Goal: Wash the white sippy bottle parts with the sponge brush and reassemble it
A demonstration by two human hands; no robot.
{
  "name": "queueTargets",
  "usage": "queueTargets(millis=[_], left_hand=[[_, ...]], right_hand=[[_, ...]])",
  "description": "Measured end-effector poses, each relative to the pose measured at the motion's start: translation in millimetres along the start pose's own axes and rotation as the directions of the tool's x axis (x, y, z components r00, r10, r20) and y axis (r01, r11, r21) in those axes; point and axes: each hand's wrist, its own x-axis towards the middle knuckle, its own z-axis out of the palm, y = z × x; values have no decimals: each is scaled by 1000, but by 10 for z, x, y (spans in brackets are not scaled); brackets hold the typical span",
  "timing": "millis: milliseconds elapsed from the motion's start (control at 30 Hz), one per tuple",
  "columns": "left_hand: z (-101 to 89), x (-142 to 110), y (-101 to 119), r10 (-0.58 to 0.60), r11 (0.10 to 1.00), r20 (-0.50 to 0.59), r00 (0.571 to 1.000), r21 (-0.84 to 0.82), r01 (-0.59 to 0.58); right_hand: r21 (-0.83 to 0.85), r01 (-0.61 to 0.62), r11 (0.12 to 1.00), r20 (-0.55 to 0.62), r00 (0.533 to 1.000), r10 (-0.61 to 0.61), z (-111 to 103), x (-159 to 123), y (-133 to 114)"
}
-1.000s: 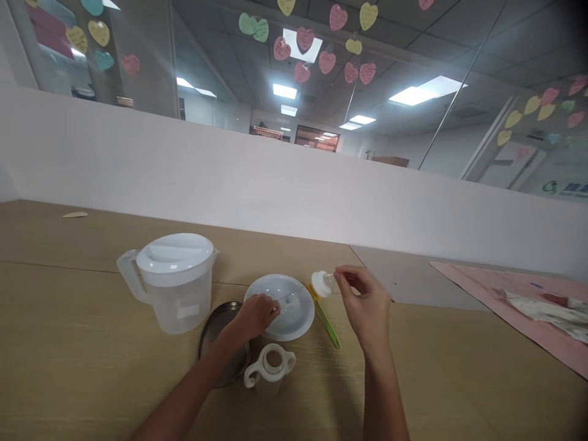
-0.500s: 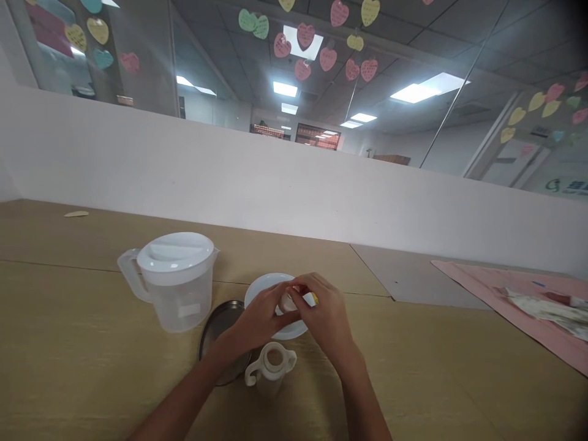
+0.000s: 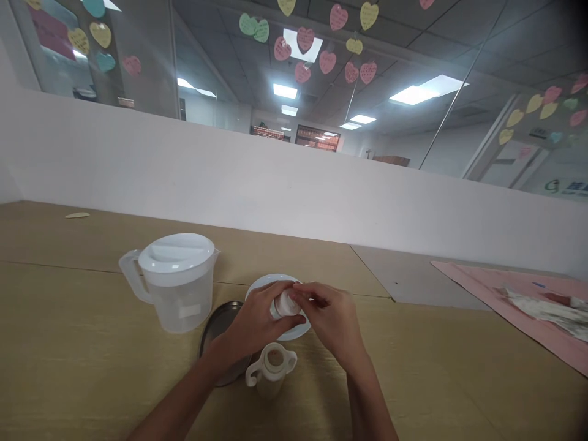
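Both of my hands meet above a white plate (image 3: pixel 263 283). Curled round a small white, rounded piece (image 3: pixel 286 304) are the fingers and thumb of my left hand (image 3: pixel 263 315); its exact kind is unclear. At the upper right of that piece, the fingertips of my right hand (image 3: pixel 331 315) are pinched together on its edge. Just below them a small bottle (image 3: pixel 272 369) with two side handles stands upright, its round mouth uncovered. Partly behind my left forearm lies a dark round metal tray (image 3: pixel 215 327).
A clear pitcher (image 3: pixel 180 285) with a white lid stands left of the tray. At the right, a pink cloth (image 3: pixel 473 282) carries a whitish crumpled item (image 3: pixel 544 313). A white wall (image 3: pixel 275 177) with glass above it borders the table's far side.
My right hand has shifted slightly right and turned, its fingertips now at the white piece's edge. More of the white piece shows in my left hand. A yellow spot beside my right fingers is now hidden.
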Motion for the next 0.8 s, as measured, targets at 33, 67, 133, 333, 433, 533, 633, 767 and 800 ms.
queueTargets(millis=[33, 67, 133, 333, 433, 533, 633, 767, 800], left_hand=[[0, 0, -7, 1, 1000, 0, 1000, 1, -1], [1, 1, -16, 0, 1000, 1, 1000, 1, 0], [4, 1, -30, -1, 1000, -1, 1000, 2, 1], [16, -16, -33, 31, 999, -58, 998, -6, -31], [16, -18, -30, 39, 999, -65, 997, -27, -41], [17, -19, -37, 60, 996, -73, 995, -60, -65], [14, -37, -45, 64, 993, -84, 994, -94, -72], [-37, -77, -11, 98, 971, -61, 993, -213, -109], [-57, -82, 5, 110, 964, -38, 993, -239, -115]], right_hand=[[8, -4, 1000, 4, 1000, 4, -3, 2, 5], [18, -8, 1000, 13, 1000, 7, -4, 6, 12], [36, -9, 999, 22, 1000, 8, 0, 14, 24], [117, -19, 993, 14, 1000, 17, -2, 14, 22], [164, -18, 986, 8, 1000, 17, -4, 9, 15], [201, -32, 979, 3, 999, 32, 11, 4, 7], [238, -57, 970, 16, 998, 54, 16, 0, 9], [386, -138, 912, -25, 987, 160, -103, 41, 98], [423, -149, 894, -70, 978, 197, -163, 61, 144]])
